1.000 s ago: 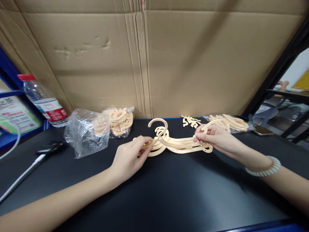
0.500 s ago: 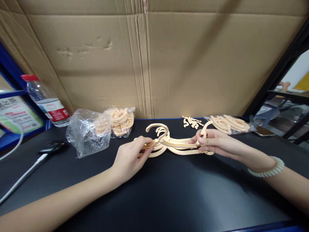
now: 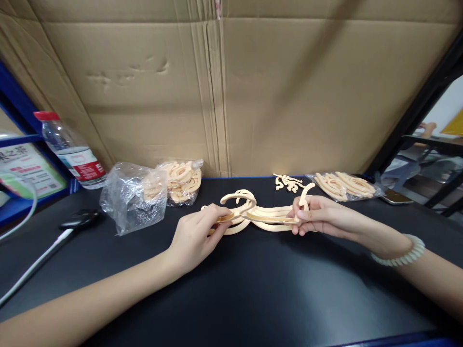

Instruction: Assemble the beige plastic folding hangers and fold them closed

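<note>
brown cardboard [image 3: 296, 96] backs a black tabletop [image 3: 231, 289], where hands [image 3: 197, 230] [image 3: 323, 217] pinch a beige hanger [image 3: 269, 219] and curved piece [image 3: 306, 193].

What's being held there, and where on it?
The left grip pinches a cream hanger by its left side; the right grip holds a small curved piece near its lower end, at the hanger's right end.

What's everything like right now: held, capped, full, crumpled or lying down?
Left hand, gripping top hanger.
Right hand, pinching curved piece.
Bottle, red cap on.
Left front bag, crumpled.
Right bag, filled with parts.
Small pieces, loose, heaped.
Phone, lying flat.
White cable, joined to black device.
</note>
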The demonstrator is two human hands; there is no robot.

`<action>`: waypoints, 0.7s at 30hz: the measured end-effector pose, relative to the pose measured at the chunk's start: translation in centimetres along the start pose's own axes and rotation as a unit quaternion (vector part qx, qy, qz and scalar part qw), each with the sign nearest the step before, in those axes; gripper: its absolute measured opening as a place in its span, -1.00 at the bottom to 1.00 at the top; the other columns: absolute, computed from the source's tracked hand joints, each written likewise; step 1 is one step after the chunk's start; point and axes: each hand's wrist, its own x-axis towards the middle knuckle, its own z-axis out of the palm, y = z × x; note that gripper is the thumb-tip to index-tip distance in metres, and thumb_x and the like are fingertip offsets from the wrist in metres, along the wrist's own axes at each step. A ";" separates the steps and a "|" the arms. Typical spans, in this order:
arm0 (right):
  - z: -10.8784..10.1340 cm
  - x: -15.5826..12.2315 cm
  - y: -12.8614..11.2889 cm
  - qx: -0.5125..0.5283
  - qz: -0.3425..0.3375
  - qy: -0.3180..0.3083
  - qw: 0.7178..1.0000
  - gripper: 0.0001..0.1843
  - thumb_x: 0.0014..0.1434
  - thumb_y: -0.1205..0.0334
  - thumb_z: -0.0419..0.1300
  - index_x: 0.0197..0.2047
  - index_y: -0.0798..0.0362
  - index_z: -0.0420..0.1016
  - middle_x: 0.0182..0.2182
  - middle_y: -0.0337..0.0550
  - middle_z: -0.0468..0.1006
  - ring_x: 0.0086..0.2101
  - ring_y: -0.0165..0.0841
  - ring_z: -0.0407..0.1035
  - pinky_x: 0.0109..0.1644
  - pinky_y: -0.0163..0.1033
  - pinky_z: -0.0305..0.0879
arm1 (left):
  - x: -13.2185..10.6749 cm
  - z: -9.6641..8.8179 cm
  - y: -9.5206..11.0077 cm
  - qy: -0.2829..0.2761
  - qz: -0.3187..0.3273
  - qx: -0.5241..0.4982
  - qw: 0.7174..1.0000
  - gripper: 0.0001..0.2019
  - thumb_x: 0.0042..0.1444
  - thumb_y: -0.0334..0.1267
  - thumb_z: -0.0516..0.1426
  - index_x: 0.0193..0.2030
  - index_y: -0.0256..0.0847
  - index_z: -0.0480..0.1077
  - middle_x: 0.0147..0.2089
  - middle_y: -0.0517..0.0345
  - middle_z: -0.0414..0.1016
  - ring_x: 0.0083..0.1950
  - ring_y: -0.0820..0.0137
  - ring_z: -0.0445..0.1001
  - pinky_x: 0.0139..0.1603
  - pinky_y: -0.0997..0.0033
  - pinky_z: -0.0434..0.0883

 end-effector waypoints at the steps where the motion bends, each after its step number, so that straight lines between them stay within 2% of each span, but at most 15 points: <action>1: -0.1 0.0 0.0 0.001 0.001 0.001 1.000 -0.75 0.09 0.20 0.37 -0.32 0.12 0.39 -0.30 -0.11 0.57 -0.32 -0.37 0.53 -0.23 -0.30 0.45 | 0.0 0.0 0.0 -0.001 0.000 -0.001 1.000 -0.95 0.26 -0.33 0.10 -0.15 -0.22 0.33 -0.29 0.15 0.56 -0.37 0.44 0.53 -0.36 0.52 0.41; 9: 0.1 -0.1 0.0 -0.013 0.003 0.025 1.000 -0.71 0.07 0.17 0.38 -0.35 0.10 0.34 -0.43 -0.12 0.61 -0.37 -0.40 0.53 -0.25 -0.33 0.44 | 0.0 -0.1 0.0 -0.005 0.003 -0.002 1.000 -0.94 0.25 -0.37 0.09 -0.15 -0.21 0.34 -0.27 0.16 0.58 -0.37 0.48 0.52 -0.38 0.56 0.40; 16: 0.3 0.1 0.2 -0.017 0.001 0.033 0.999 -0.67 0.03 0.14 0.40 -0.39 0.08 0.31 -0.44 -0.16 0.59 -0.38 -0.40 0.52 -0.23 -0.29 0.45 | 0.0 -0.1 0.0 -0.006 -0.001 -0.006 1.000 -0.94 0.26 -0.38 0.08 -0.15 -0.20 0.35 -0.28 0.16 0.57 -0.38 0.48 0.52 -0.39 0.57 0.40; 21: 0.5 0.2 0.5 -0.004 -0.006 0.045 0.999 -0.67 0.03 0.15 0.40 -0.39 0.07 0.30 -0.42 -0.19 0.57 -0.39 -0.41 0.51 -0.23 -0.29 0.44 | -0.2 0.0 -0.1 -0.011 0.004 -0.008 1.000 -0.93 0.25 -0.38 0.09 -0.14 -0.20 0.35 -0.21 0.12 0.59 -0.31 0.45 0.55 -0.31 0.53 0.43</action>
